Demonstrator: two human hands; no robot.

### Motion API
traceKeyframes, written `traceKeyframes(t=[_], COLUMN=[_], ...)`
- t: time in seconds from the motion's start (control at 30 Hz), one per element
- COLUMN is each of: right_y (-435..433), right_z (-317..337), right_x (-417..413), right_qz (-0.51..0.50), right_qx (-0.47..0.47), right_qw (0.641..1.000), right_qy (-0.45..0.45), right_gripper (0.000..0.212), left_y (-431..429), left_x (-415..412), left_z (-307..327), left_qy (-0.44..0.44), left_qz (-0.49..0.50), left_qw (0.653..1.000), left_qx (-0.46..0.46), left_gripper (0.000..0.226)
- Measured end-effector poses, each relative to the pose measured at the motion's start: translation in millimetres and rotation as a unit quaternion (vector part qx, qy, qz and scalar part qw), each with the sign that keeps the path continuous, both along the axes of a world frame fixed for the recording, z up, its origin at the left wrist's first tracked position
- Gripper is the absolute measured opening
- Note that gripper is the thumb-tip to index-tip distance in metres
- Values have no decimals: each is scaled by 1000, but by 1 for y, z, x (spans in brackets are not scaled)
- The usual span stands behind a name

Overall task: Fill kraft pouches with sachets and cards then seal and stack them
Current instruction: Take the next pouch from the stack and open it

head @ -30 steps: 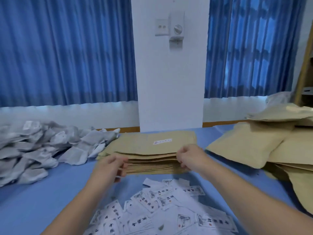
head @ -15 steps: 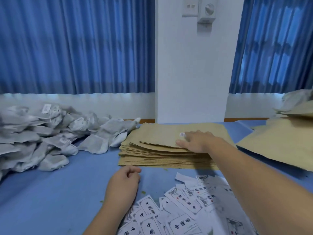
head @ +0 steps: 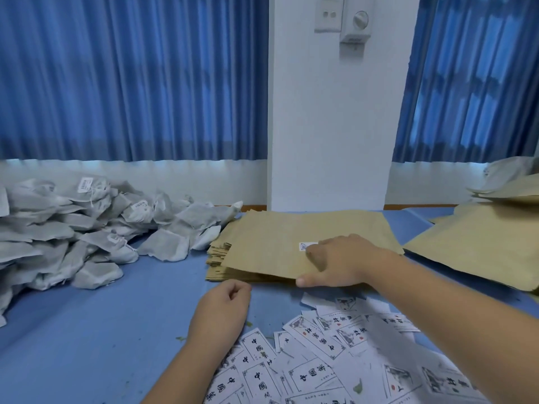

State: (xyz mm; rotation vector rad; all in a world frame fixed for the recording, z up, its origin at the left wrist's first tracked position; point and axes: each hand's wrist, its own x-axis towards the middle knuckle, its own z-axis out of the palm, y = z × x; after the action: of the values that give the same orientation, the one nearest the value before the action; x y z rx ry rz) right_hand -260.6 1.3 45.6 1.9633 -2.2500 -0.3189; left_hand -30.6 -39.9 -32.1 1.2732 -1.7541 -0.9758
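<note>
Kraft pouches [head: 221,258] lie flat in a stack at the middle of the blue table [head: 87,330], and we take that stack as the centre of our clock. The top pouch [head: 271,228] carries a small white label [head: 303,246], and its near edge stands a little off the ones below. Our right hand [head: 341,262] grips this pouch at its five o'clock corner. The fingers curl over the top face beside the label and the thumb lies along the near edge. Our left hand [head: 221,310] sits at six o'clock, just short of the stack and apart from it, with fingers loosely curled and nothing in them that we can see. The two hands are near each other but do not touch.

At nine o'clock a heap of grey-white sachets [head: 73,228] spreads over the table. Some have strings and small tags, and the nearest lie just beside the stack's far left corner. From five to six o'clock, white printed cards [head: 335,360] with dark characters and small pictures lie scattered, and our left forearm crosses their left edge. At three o'clock a pile of bulging pouches [head: 481,246] rests on the table. At twelve o'clock stands a white pillar [head: 329,126] with a switch plate [head: 328,14] and a round dial [head: 360,18], and blue curtains [head: 131,77] hang on either side.
</note>
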Motion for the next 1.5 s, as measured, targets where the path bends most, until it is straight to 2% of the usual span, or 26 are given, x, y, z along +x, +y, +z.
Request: traceKeyframes(t=[0.07, 0.17, 0.23, 0.33, 0.4, 0.47, 0.57, 0.6, 0.73, 0.83, 0.87, 0.97, 1.1, 1.33, 1.43, 1.5], right_y=[7, 17, 24, 36, 45, 55, 70, 75, 99, 112, 114, 116, 116, 116, 118, 118], right_z=[-1, -2, -4, -11, -16, -19, -22, -23, -30, -33, -34, -33, -36, -42, -42, -41], right_x=[12, 31, 40, 51, 56, 58, 51, 46, 28, 26, 27, 31, 37, 47, 48, 47], right_qz=[8, 5, 16, 47, 73, 98, 139, 152, 152, 160, 170, 222, 239, 221, 209, 200], right_qx=[-15, -49, -60, -71, -61, -51, -81, -94, -117, -133, -150, -256, -295, -292, -261, -232], right_qw=[1000, 999, 998, 995, 991, 984, 974, 971, 969, 967, 965, 938, 923, 929, 941, 946], right_qy=[2, 4, 2, -43, -97, -140, -161, -160, -157, -144, -134, -77, -61, -54, -58, -102], right_gripper=[85, 97, 97, 92, 88, 80, 69, 70, 99, 106, 102, 69, 77, 62, 63, 81], left_y=[5, 12, 17, 23, 24, 24, 19, 17, 9, 8, 9, 12, 18, 33, 42, 45], left_x=[-3, -10, -15, -19, -19, -18, -14, -12, -4, -2, -2, -1, -1, -5, -12, -16], left_z=[5, 14, 22, 29, 26, 24, 22, 22, 23, 25, 25, 28, 34, 37, 35, 34], left_qy=[4, -10, 62, 232, 282, 302, 322, 333, 380, 414, 419, 421, 429, 438, 424, 426], left_qz=[-22, -48, -64, -132, -156, -133, -84, -71, -46, -46, -50, -68, -119, -209, -235, -235], left_qw=[1000, 999, 991, 935, 907, 903, 905, 903, 885, 865, 860, 850, 831, 801, 800, 806], left_qx=[6, 21, 98, 235, 272, 275, 264, 261, 263, 279, 287, 311, 334, 350, 354, 336], left_gripper=[27, 49, 45, 18, 19, 31, 33, 33, 29, 29, 30, 32, 33, 55, 41, 31])
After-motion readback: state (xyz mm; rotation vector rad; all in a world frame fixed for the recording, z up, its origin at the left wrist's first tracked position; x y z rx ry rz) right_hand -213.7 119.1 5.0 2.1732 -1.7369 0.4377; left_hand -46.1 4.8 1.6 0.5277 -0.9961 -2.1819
